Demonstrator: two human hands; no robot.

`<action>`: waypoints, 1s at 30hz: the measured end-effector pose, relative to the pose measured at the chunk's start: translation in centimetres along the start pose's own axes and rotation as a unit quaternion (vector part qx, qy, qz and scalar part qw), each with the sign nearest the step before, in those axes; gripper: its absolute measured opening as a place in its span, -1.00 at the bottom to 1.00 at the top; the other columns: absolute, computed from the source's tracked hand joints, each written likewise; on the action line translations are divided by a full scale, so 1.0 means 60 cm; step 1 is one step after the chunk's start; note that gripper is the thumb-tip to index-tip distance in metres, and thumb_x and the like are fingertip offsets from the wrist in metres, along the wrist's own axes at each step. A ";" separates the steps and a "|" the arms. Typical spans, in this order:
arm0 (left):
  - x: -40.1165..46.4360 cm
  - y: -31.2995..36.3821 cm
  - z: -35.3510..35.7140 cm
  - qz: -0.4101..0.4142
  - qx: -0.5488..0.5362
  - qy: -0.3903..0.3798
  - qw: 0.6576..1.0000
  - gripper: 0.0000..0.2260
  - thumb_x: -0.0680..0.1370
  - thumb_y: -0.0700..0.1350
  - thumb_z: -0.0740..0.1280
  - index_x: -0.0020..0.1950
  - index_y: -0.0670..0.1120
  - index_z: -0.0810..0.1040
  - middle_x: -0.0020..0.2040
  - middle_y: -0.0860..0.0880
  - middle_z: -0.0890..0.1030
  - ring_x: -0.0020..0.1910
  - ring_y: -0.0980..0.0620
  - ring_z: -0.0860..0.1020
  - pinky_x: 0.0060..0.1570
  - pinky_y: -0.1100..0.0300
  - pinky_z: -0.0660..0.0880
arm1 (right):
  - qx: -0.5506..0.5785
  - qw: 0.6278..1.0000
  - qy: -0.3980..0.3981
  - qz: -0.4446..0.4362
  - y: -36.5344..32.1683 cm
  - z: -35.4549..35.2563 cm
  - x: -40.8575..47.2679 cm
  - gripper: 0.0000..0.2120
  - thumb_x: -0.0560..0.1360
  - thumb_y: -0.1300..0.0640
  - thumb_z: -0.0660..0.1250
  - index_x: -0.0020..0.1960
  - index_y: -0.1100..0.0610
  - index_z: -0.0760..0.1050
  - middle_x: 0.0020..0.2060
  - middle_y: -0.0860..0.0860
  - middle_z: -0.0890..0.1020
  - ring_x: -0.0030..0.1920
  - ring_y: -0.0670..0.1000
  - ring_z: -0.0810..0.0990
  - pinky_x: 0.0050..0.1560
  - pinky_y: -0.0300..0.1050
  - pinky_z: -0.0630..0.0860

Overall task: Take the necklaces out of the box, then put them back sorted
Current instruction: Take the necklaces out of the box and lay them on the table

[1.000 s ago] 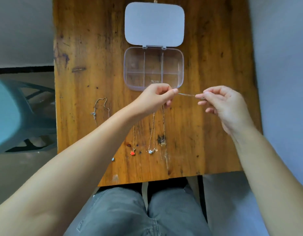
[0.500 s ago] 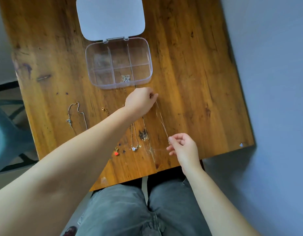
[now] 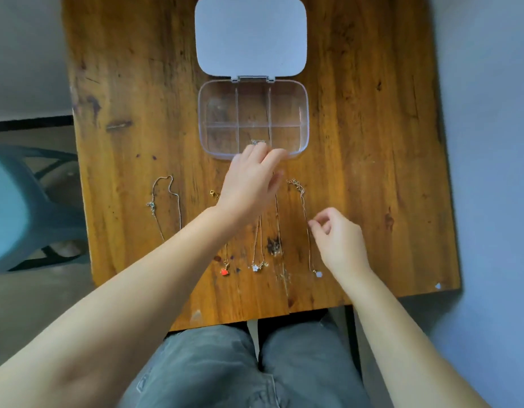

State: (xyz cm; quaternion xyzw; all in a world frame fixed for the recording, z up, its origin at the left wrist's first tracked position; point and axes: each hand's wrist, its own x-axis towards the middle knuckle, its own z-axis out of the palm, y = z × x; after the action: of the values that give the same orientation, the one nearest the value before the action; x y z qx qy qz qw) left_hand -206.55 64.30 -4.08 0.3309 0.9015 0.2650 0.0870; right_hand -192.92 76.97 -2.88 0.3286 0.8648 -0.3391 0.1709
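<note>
A clear compartment box [image 3: 305, 113] lies open on the wooden table [image 3: 372, 148], its white lid [image 3: 250, 35] folded back. A small pendant [image 3: 258, 141] sits in its front middle compartment. Several necklaces lie in a row in front of the box: a silver chain [image 3: 167, 201], a red-pendant one [image 3: 224, 271], a white-flower one [image 3: 256, 267], a dark-pendant one [image 3: 274, 245] and a gold chain with a pale pendant [image 3: 305, 213]. My left hand [image 3: 251, 181] is spread over the box's front edge, holding nothing. My right hand [image 3: 340, 242] hovers beside the gold chain, fingers loosely apart.
The table's near edge runs just above my grey-trousered knees [image 3: 249, 366]. A teal plastic chair [image 3: 16, 207] stands to the left of the table. Grey floor lies to the right.
The gold chain that was stretched between both hands now lies on the table at the right of the row. My left hand has moved up to the box front, and the right has let go.
</note>
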 end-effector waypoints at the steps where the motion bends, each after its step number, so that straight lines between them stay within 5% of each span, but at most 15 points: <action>1: -0.005 -0.017 -0.014 -0.031 0.014 0.027 0.999 -0.73 0.51 -0.23 0.31 0.20 -0.16 0.49 0.08 -0.20 0.56 0.06 -0.21 0.48 -0.01 -0.06 0.43 | 0.022 0.999 0.024 -0.042 -0.034 -0.014 0.023 -0.87 0.57 0.11 0.26 0.02 0.15 0.53 -0.29 -0.02 0.59 -0.30 -0.08 0.53 -0.35 -0.34 0.36; 4: -0.020 -0.072 -0.047 -0.101 0.067 0.032 0.992 -0.76 0.54 -0.14 0.31 0.19 -0.14 0.52 0.15 -0.17 0.57 0.18 -0.22 0.43 0.12 -0.10 0.36 | 0.012 0.981 0.043 -0.187 -0.140 -0.032 0.097 -0.81 0.59 0.22 0.19 0.08 0.15 0.57 -0.03 0.05 0.64 -0.07 -0.10 0.53 -0.11 -0.44 0.38; 9: -0.007 -0.110 -0.065 -0.074 0.073 -0.012 0.995 -0.82 0.57 -0.11 0.27 0.07 -0.11 0.63 -0.01 -0.11 0.66 0.05 -0.15 0.47 0.07 -0.05 0.33 | -0.295 0.918 -0.104 -0.243 -0.232 0.006 0.180 -0.63 0.53 0.31 0.18 0.31 0.10 0.43 0.24 0.13 0.51 0.20 0.18 0.50 0.27 0.12 0.38; 13: 0.002 -0.111 -0.062 -0.066 0.064 0.003 0.996 -0.83 0.58 -0.14 0.27 0.03 -0.12 0.64 -0.04 -0.11 0.66 -0.01 -0.11 0.46 -0.01 0.00 0.32 | -0.382 0.880 -0.136 -0.248 -0.239 0.014 0.185 -0.64 0.52 0.26 0.19 0.30 0.13 0.43 0.22 0.16 0.49 0.20 0.20 0.47 0.25 0.16 0.36; 18: -0.001 -0.110 -0.057 -0.069 0.048 0.017 0.996 -0.83 0.58 -0.14 0.26 0.01 -0.13 0.64 -0.07 -0.11 0.66 -0.03 -0.12 0.45 -0.05 0.02 0.31 | -0.365 0.882 -0.177 -0.241 -0.240 0.004 0.194 -0.73 0.54 0.17 0.23 0.23 0.13 0.45 0.14 0.14 0.52 0.10 0.14 0.51 0.18 0.08 0.41; 24: 0.000 -0.116 -0.058 -0.059 0.045 0.009 0.997 -0.82 0.57 -0.11 0.27 0.03 -0.12 0.64 -0.07 -0.10 0.66 -0.04 -0.11 0.45 -0.06 0.01 0.34 | -0.388 0.868 -0.084 -0.300 -0.225 0.010 0.198 -0.65 0.53 0.20 0.29 0.30 0.17 0.40 0.27 0.19 0.44 0.24 0.19 0.44 0.21 0.10 0.45; 30: 0.000 -0.115 -0.058 -0.069 0.049 0.005 0.996 -0.82 0.57 -0.10 0.27 0.04 -0.12 0.64 -0.05 -0.11 0.66 -0.02 -0.12 0.45 -0.04 0.00 0.34 | -0.358 0.868 -0.117 -0.325 -0.214 0.007 0.210 -0.84 0.52 0.27 0.27 0.09 0.16 0.48 0.01 0.15 0.57 -0.02 0.13 0.55 -0.01 -0.01 0.53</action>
State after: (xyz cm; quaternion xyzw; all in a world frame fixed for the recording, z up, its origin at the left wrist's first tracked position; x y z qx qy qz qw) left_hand -211.50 58.45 -4.82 0.2704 0.9345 0.2156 0.0847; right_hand -210.82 75.29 -3.62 -0.0970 0.9584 -0.0790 0.2565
